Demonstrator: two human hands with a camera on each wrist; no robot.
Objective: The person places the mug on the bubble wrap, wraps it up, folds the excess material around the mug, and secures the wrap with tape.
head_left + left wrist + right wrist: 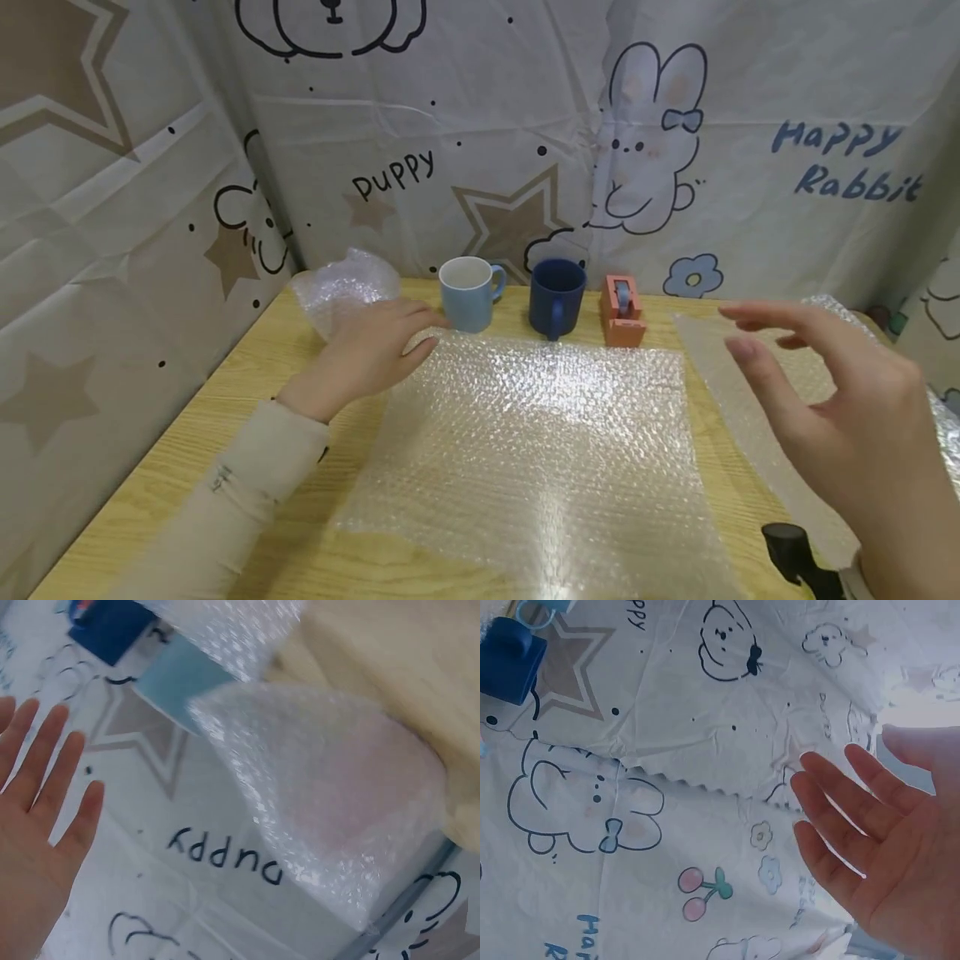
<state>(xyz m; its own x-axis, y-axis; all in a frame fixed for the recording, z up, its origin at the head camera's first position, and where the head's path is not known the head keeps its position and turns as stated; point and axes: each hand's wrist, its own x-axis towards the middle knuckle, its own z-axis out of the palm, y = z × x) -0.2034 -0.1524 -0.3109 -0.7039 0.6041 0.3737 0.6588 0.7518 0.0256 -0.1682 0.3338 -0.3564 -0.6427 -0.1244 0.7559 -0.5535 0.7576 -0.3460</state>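
- While the bubble wrap lies mid-table, the left hand is at its 10 o'clock, fingers extended and spread.
- Right hand: toward 3 o'clock, raised, fingers loosely bent, thumb apart from them.
- Bundle: between 10 and 11, just behind the left hand.
- Pale mug: 11 o'clock, near the left fingertips.
- Navy mug: 12.
- Tape: 1.

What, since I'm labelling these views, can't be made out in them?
- Left wrist view: what the bubble-wrap bundle holds; the wrap blurs it to a pinkish patch.
- Head view: the inside bottom of the dark blue mug, hidden by its near wall.
- Head view: part of the near end of the bubble-wrap sheet, cut off by the bottom edge.
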